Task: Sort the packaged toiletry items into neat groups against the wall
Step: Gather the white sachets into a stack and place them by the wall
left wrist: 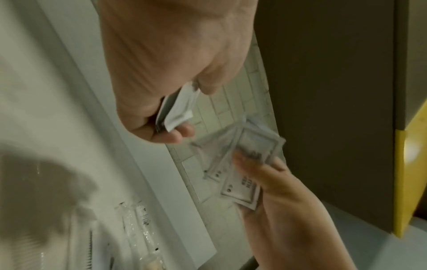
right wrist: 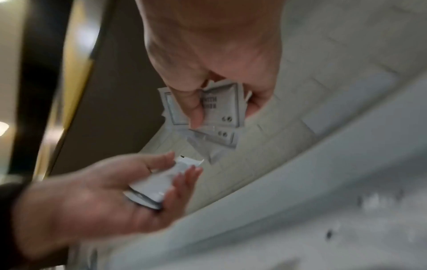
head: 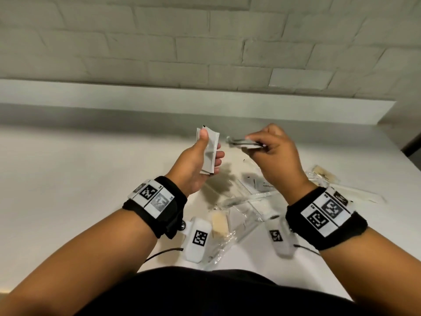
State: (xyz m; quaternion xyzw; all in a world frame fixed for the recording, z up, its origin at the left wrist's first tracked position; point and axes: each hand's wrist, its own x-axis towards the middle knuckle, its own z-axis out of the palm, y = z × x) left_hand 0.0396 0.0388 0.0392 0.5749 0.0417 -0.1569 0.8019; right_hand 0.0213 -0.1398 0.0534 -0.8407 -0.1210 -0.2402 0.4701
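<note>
Sachets (head: 210,151) upright in left hand (head: 196,165) thumb-and-finger grip, right hand (head: 276,151) pinch grip on fanned packets (head: 242,142), both raised

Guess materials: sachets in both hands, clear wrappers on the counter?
Sachets in the left hand and right hand: white sachets and printed sachets look like matte paper or laminated film, with flat sealed edges and soft creases. Clear wrappers: thin glossy plastic film, see-through, crinkled, with glints.
</note>
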